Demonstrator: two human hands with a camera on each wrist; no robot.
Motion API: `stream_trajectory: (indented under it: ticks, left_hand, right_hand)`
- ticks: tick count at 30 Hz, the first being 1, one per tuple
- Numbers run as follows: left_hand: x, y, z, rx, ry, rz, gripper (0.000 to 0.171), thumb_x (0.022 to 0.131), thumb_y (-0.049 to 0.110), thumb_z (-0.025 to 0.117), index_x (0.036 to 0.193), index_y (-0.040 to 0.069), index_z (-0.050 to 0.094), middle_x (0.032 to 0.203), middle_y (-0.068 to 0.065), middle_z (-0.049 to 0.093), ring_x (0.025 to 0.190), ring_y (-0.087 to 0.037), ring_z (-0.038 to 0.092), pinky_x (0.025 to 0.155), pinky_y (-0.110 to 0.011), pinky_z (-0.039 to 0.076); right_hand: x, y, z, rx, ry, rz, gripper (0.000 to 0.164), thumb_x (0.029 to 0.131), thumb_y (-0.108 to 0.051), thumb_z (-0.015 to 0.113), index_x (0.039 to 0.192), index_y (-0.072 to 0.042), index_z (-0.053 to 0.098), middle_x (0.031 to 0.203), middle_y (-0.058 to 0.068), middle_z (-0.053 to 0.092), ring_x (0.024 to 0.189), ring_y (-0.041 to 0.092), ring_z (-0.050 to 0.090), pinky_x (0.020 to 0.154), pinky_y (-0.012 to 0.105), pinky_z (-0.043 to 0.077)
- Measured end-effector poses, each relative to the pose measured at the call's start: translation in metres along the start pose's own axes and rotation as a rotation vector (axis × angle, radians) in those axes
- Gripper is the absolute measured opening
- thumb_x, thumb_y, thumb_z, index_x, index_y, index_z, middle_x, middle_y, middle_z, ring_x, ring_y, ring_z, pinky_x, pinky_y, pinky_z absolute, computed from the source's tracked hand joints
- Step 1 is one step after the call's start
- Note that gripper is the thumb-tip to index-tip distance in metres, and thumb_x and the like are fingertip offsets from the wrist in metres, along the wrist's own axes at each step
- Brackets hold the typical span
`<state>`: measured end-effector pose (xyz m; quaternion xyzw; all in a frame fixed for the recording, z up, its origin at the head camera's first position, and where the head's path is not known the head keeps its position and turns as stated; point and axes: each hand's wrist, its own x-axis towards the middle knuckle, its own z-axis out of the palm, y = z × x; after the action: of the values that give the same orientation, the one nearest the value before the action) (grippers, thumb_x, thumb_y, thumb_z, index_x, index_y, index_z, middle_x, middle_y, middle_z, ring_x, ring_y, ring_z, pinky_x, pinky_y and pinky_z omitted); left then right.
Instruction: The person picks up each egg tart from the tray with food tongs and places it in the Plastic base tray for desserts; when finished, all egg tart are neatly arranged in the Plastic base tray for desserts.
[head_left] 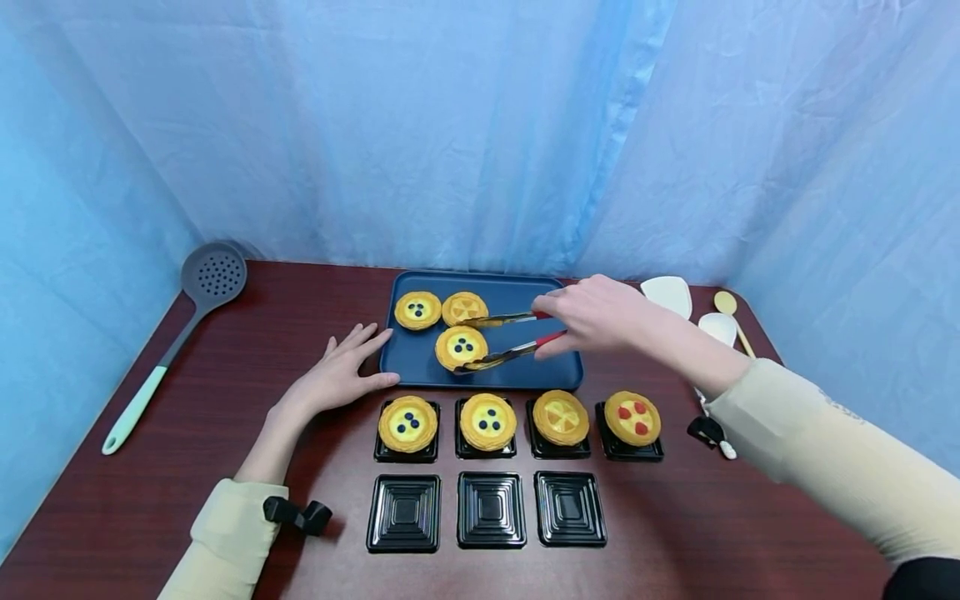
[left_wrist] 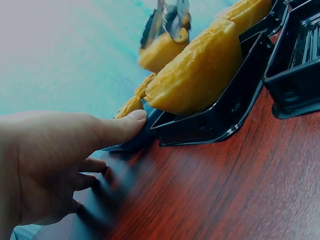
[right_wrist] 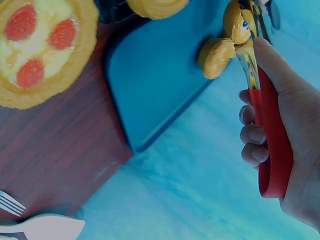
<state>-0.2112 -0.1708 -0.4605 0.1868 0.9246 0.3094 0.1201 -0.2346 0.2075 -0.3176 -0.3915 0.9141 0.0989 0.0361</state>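
Observation:
My right hand grips red-handled tongs, whose metal tips lie on either side of a blueberry tart. In the left wrist view that tart appears raised between the tips. Behind it on the blue baking tray sit another blueberry tart and a tart with yellow fruit pieces. My left hand is at the tray's left edge, fingers spread and fairly straight, the thumb touching or very near the rim.
In front of the tray, several black square containers hold tarts, among them a strawberry tart. Nearer lie three more black containers with ridged bottoms showing. A slotted skimmer lies left; a white spatula and other utensils lie right. Blue curtains surround the table.

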Motion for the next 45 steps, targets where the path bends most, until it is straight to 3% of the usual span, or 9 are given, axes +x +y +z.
stream_trajectory:
  ticks: [6,12,16,20,24,30,38,45]
  left_hand:
    - [0.000,-0.001,0.000,-0.006,-0.008,-0.002,0.083,0.099,0.045,0.067,0.164,0.011,0.029,0.171,-0.026,0.016,0.160,-0.047,0.006,0.125,-0.072,-0.003]
    - [0.001,0.000,-0.002,-0.006,-0.013,-0.001,0.083,0.099,0.044,0.067,0.164,0.011,0.028,0.171,-0.025,0.015,0.160,-0.047,0.005,0.125,-0.071,-0.004]
    - [0.000,0.001,-0.003,-0.003,-0.015,-0.004,0.082,0.099,0.043,0.067,0.164,0.011,0.028,0.171,-0.026,0.015,0.160,-0.047,0.005,0.125,-0.072,-0.004]
    - [0.000,0.003,-0.005,0.001,-0.007,0.001,0.082,0.099,0.044,0.067,0.164,0.010,0.029,0.171,-0.027,0.016,0.160,-0.048,0.006,0.125,-0.073,-0.003]
    - [0.001,0.004,-0.006,-0.001,-0.006,0.000,0.082,0.099,0.044,0.067,0.164,0.011,0.029,0.171,-0.026,0.016,0.160,-0.047,0.005,0.125,-0.072,-0.004]
    - [0.003,0.004,-0.006,-0.001,-0.012,-0.004,0.083,0.099,0.044,0.067,0.164,0.010,0.028,0.171,-0.026,0.015,0.160,-0.047,0.005,0.124,-0.073,-0.004]
    - [0.003,0.002,-0.003,-0.010,-0.011,-0.009,0.083,0.098,0.045,0.067,0.164,0.011,0.029,0.171,-0.025,0.016,0.161,-0.046,0.005,0.125,-0.072,-0.004]
    - [0.003,0.002,-0.002,-0.004,-0.022,-0.013,0.083,0.099,0.046,0.066,0.164,0.011,0.027,0.172,-0.025,0.014,0.161,-0.045,0.004,0.125,-0.072,-0.005]
  right_hand:
    - [-0.011,-0.012,-0.018,0.022,0.053,-0.045,0.059,0.085,-0.065,0.073,0.117,-0.014,0.070,0.087,-0.005,0.073,0.053,0.007,0.050,0.045,0.025,0.038]
    - [-0.021,-0.040,-0.029,0.034,0.106,-0.173,0.061,0.088,-0.065,0.071,0.120,-0.014,0.069,0.100,-0.005,0.076,0.058,0.005,0.060,0.048,0.020,0.044]
    - [-0.026,-0.064,-0.028,0.011,0.116,-0.272,0.061,0.090,-0.070,0.063,0.117,-0.016,0.068,0.097,-0.008,0.075,0.059,0.005,0.060,0.045,0.017,0.034]
    - [-0.029,-0.083,-0.022,-0.025,0.100,-0.341,0.058,0.091,-0.071,0.061,0.113,-0.017,0.065,0.086,-0.012,0.068,0.054,0.001,0.048,0.044,0.018,0.024]
    - [-0.029,-0.096,-0.013,-0.051,0.079,-0.371,0.054,0.091,-0.069,0.063,0.109,-0.018,0.064,0.078,-0.013,0.061,0.053,0.000,0.044,0.044,0.018,0.022]
    - [-0.026,-0.106,0.001,-0.093,0.113,-0.407,0.052,0.091,-0.071,0.062,0.093,-0.019,0.056,0.067,-0.014,0.048,0.050,0.002,0.040,0.044,0.022,0.018]
    - [-0.023,-0.112,0.012,-0.066,0.110,-0.404,0.052,0.089,-0.070,0.065,0.093,-0.019,0.060,0.067,-0.012,0.053,0.048,0.003,0.037,0.044,0.022,0.015]
    - [-0.022,-0.114,0.015,-0.063,0.094,-0.403,0.052,0.088,-0.070,0.066,0.096,-0.019,0.061,0.071,-0.012,0.058,0.049,0.004,0.044,0.044,0.022,0.017]
